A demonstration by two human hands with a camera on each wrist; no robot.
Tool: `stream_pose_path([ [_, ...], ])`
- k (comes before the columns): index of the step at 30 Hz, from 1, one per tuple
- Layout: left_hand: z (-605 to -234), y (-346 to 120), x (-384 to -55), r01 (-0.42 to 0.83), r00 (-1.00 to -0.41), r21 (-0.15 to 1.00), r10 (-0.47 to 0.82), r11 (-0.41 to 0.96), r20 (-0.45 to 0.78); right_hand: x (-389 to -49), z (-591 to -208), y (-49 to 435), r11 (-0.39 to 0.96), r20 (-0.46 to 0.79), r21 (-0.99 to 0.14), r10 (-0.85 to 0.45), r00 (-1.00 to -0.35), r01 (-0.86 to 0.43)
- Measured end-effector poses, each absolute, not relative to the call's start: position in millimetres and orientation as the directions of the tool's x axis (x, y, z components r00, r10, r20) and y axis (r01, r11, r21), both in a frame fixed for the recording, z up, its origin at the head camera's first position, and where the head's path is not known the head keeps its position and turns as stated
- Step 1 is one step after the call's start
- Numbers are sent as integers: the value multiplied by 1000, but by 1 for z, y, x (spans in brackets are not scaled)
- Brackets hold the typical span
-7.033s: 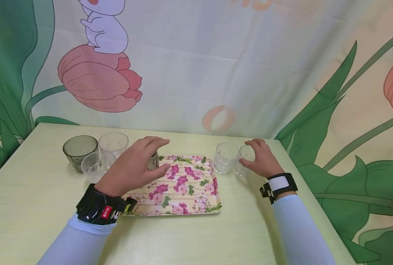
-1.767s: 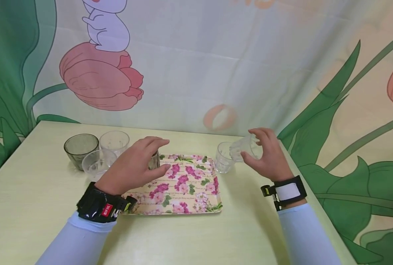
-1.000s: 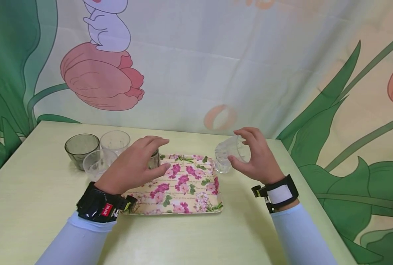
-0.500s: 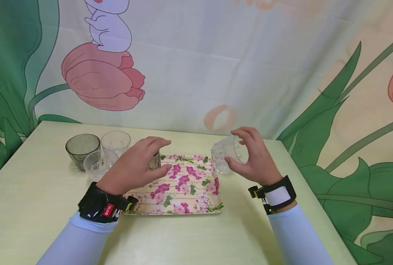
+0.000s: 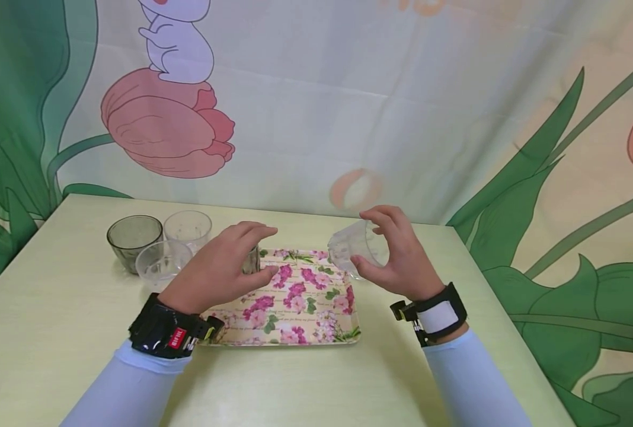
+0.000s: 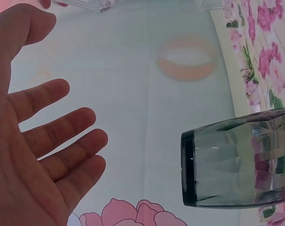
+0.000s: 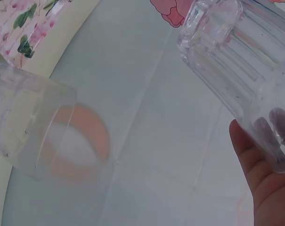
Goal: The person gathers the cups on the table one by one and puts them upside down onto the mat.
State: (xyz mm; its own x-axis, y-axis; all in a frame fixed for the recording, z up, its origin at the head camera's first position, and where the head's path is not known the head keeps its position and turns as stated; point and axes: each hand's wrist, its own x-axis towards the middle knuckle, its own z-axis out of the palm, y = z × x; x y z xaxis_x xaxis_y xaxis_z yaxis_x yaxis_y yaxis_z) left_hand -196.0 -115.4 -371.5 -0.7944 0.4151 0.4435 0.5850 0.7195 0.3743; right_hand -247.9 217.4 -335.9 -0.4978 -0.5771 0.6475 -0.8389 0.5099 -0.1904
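My right hand [image 5: 402, 261] holds a clear fluted drinking glass [image 5: 347, 244] near its rim, thumb on one side and fingers on the other. The glass is tipped on its side in the air, base toward the left. Behind it, a second clear glass [image 7: 24, 117] stands upright on the table, mostly hidden in the head view. My left hand [image 5: 215, 270] hovers over the left part of the tray with fingers spread and nothing in it. Beside that hand a smoky grey glass [image 6: 236, 162] stands on the flowered tray [image 5: 300, 308], with a gap between them.
Left of the tray stand a dark smoky bowl-shaped glass [image 5: 134, 240] and two clear ones, a rear cup [image 5: 188, 228] and a front cup [image 5: 159, 264]. A printed curtain [image 5: 295, 118] hangs along the back of the pale table [image 5: 316, 385].
My right hand took hold of the right-hand clear glass, lifted and tilted it, then carried it left past the second clear glass toward the tray. My left hand has stayed nearly still.
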Motion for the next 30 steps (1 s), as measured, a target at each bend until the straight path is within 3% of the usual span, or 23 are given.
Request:
stream_pose_path([
  [30,-371,-111,-194,595,-784,357,422,720,455,-242,-339,185,383,665,-203,-621,-414,-901],
])
